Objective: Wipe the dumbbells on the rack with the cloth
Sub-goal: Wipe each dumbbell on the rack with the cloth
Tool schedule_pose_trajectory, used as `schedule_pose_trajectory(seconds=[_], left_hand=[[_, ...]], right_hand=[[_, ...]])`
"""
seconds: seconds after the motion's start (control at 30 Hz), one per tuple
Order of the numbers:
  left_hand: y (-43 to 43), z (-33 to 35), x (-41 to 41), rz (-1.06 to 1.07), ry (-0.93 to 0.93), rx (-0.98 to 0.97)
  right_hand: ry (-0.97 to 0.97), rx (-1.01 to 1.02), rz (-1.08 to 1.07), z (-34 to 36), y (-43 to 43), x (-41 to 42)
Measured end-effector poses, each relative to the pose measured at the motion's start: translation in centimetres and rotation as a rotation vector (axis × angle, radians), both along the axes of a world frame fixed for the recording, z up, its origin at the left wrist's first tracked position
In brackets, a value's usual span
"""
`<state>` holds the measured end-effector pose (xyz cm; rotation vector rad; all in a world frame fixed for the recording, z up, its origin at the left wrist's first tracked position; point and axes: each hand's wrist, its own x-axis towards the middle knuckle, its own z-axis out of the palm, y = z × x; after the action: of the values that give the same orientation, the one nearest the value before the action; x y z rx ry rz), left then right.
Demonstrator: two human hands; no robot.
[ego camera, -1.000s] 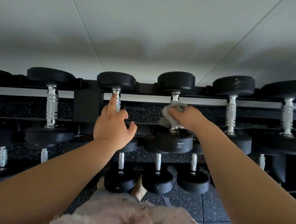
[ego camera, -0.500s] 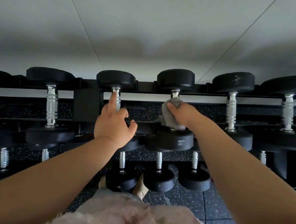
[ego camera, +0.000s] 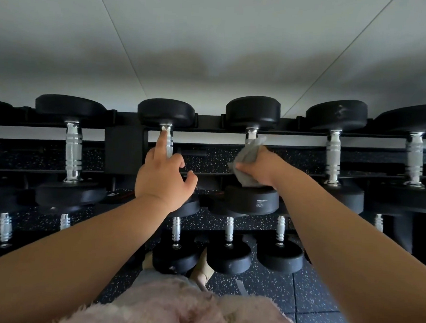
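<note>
Wiping a dumbbell handle on the top rack row.

My right hand [ego camera: 261, 168] has its fingers curled round the grey cloth [ego camera: 248, 161], wrapping it on the chrome handle of the dumbbell [ego camera: 250, 200] so the rubbing reaches all round. My left hand [ego camera: 163, 178] is loose, its forefinger laid along the neighbouring dumbbell's handle [ego camera: 169, 143], I judge to steady me. Around them, the black rack [ego camera: 123, 148] holds more dumbbells; beyond are speckled rubber floor [ego camera: 323, 303] and pale wall [ego camera: 214, 36].

Pale grey wall [ego camera: 214, 36] with thin diagonal seams; dark speckled rubber floor tiles [ego camera: 323, 305]; dim, soft light.
</note>
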<state>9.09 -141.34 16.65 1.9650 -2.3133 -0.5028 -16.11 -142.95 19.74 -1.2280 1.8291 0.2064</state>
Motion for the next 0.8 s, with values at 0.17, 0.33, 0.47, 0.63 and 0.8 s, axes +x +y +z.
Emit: schedule_pose_trajectory(seconds=[0.17,0.33,0.47,0.63,0.8], left_hand=[[-0.1,0.3,0.0,0.006,0.007,0.017],[-0.1,0.4,0.0,0.007,0.001,0.042],[0.0,0.5,0.0,0.013,0.008,0.059],[0.0,0.2,0.1,-0.019,0.003,0.016],[-0.1,-0.2,0.3,-0.146,-0.019,-0.075]], right_hand=[[0.115,-0.055,0.129,0.1,2.5,-2.2],[0.137,-0.140,0.018,1.6,5.0,-5.4],[0.050,-0.221,-0.201,1.9,7.8,-5.5],[0.070,-0.331,-0.403,1.9,10.7,-4.9],[0.050,-0.252,-0.571,1.9,12.5,-3.6]])
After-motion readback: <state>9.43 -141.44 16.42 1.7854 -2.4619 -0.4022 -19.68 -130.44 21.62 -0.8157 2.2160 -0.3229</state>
